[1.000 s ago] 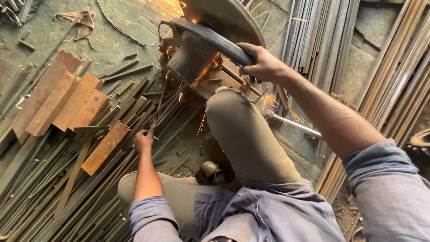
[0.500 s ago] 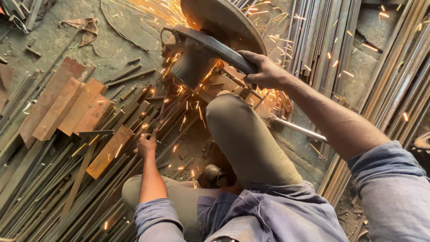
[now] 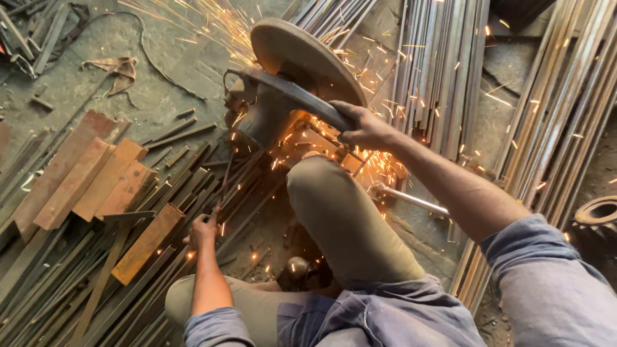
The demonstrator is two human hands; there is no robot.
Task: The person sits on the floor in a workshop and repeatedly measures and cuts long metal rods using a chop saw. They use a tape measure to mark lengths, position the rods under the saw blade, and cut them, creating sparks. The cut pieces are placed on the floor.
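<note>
My right hand (image 3: pixel 365 128) grips the dark handle (image 3: pixel 302 99) of a chop saw, whose round blade guard (image 3: pixel 302 54) sits above it. Sparks fly from under the saw, up to the left and down around my raised knee (image 3: pixel 321 193). My left hand (image 3: pixel 204 230) is closed on a thin metal rod (image 3: pixel 225 177) that runs up toward the saw's blade. I sit on the ground with one leg bent up between my arms.
Rusty flat plates (image 3: pixel 96 183) lie at the left on a heap of thin dark rods (image 3: pixel 77 289). Long steel bars (image 3: pixel 443 71) are stacked behind the saw and at the right (image 3: pixel 553 128). A round metal ring (image 3: pixel 598 212) sits at the far right.
The spray of sparks has grown much larger, and now shoots up to the left. Both hands keep their grips, the right on the saw handle and the left on the rod.
</note>
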